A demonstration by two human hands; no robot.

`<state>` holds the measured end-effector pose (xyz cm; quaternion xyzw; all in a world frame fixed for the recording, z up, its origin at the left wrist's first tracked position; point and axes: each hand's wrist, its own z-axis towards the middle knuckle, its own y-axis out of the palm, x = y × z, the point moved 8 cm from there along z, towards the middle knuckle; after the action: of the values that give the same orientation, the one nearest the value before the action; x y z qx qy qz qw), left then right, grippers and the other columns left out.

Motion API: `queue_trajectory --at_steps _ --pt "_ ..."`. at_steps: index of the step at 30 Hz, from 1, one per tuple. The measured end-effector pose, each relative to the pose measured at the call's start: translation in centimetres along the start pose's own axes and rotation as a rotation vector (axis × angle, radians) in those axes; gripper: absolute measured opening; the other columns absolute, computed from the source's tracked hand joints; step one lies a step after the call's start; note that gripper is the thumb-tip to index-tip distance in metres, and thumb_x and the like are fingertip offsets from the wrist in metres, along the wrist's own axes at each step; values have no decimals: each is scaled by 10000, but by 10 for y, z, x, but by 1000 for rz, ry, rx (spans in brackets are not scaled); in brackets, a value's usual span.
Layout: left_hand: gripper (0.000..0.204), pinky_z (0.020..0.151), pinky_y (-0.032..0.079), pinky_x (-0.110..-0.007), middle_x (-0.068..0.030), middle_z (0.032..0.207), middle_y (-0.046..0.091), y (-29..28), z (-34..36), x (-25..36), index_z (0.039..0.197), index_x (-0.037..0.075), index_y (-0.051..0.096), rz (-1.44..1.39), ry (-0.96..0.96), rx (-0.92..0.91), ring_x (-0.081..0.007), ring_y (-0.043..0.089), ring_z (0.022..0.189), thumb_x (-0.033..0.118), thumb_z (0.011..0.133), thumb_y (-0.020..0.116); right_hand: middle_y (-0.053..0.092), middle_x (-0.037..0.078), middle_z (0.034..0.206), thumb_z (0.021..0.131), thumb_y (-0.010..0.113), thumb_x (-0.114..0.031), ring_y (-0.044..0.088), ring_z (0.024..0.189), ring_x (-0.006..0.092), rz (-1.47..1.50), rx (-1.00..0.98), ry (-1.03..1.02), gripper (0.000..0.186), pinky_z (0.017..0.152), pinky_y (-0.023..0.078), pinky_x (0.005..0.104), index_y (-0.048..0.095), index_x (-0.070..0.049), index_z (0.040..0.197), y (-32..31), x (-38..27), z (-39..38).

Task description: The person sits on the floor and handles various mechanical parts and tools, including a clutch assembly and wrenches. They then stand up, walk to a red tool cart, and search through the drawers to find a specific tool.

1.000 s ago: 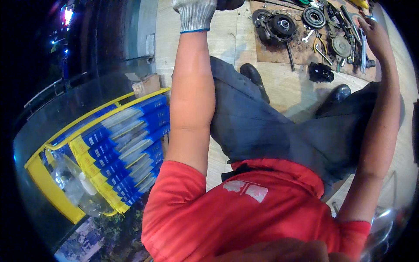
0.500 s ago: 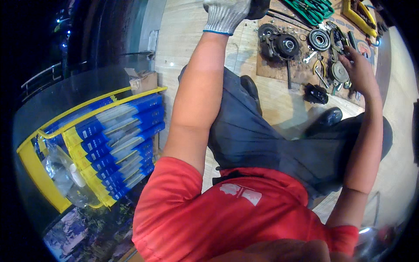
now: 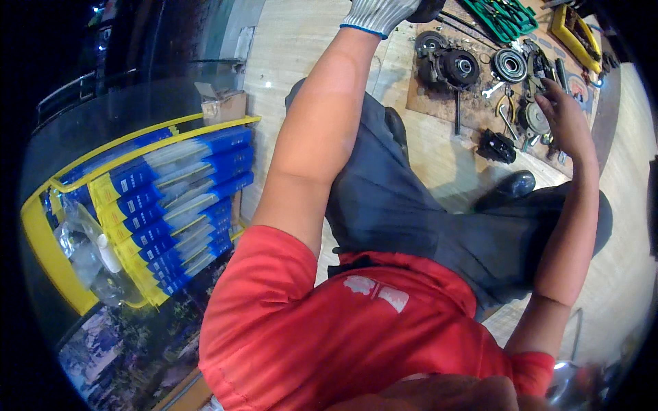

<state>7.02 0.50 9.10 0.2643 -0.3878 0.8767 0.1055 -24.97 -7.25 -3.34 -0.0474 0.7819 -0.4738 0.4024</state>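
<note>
At the top edge, my left hand (image 3: 384,12) wears a white knit glove with a blue cuff and a dark palm. Its fingers are hidden or out of view. Bare and with fingers apart, my right hand (image 3: 567,122) hovers by a cluttered board (image 3: 428,103). Its thumb is close to a round metal disc (image 3: 534,118); I see nothing in its grasp. On the board are a black pulley assembly (image 3: 458,67), a bearing-like ring (image 3: 509,65), a wrench (image 3: 492,89) and yellow-handled pliers (image 3: 506,107). A black part (image 3: 496,146) lies at the board's near edge.
A green tool case (image 3: 504,19) and a yellow tray (image 3: 576,38) sit at the far side. My black shoe (image 3: 508,190) is near the board. To my left stands a yellow rack (image 3: 58,253) of blue-and-yellow packages (image 3: 157,219), with a cardboard box (image 3: 225,107) behind.
The view has shifted slightly, and the rack appears a little higher. My left hand is nearer the upper edge and farther right. My right hand stays by the disc, its fingertips slightly lower in view.
</note>
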Motion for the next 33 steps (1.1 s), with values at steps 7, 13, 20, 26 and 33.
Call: queue_trajectory --at_steps 7,13,20,26,33 --pt "297 824 532 -433 -138 1028 740 -2 -1 14 1090 107 739 -70 -92 -68 -308 702 946 336 910 684 690 264 1118 986 617 -281 670 1069 385 -1 11 -19 466 919 504 422 552 -2 1354 -2 -4 -3" --pt "256 857 497 -426 -95 1219 625 14 -18 12 1196 221 706 311 347 8 -272 625 1065 286 973 598 677 265 1177 992 607 -295 652 1128 390 -52 -14 -9 465 941 500 422 557 -12 1358 -6 -6 -4" --pt "312 683 528 -473 -175 1051 680 8 -16 22 1135 142 705 399 322 72 -311 668 921 379 954 615 668 263 1209 997 602 -298 652 1150 372 -99 -39 18 473 962 494 413 549 -18 1375 -6 -3 -5" --pt "410 658 529 -467 -175 847 689 -5 -14 28 981 52 690 184 264 263 -367 669 758 456 919 663 687 247 1170 1005 599 -275 671 1113 369 -130 -91 6 457 930 509 421 529 -39 1390 -4 -17 -19" --pt "372 685 528 -468 -178 829 684 -18 -18 32 1008 20 680 147 354 324 -378 662 752 378 912 699 685 247 1182 1002 602 -264 676 1113 359 -82 -102 -10 455 918 520 414 523 -60 1401 2 -21 -21"
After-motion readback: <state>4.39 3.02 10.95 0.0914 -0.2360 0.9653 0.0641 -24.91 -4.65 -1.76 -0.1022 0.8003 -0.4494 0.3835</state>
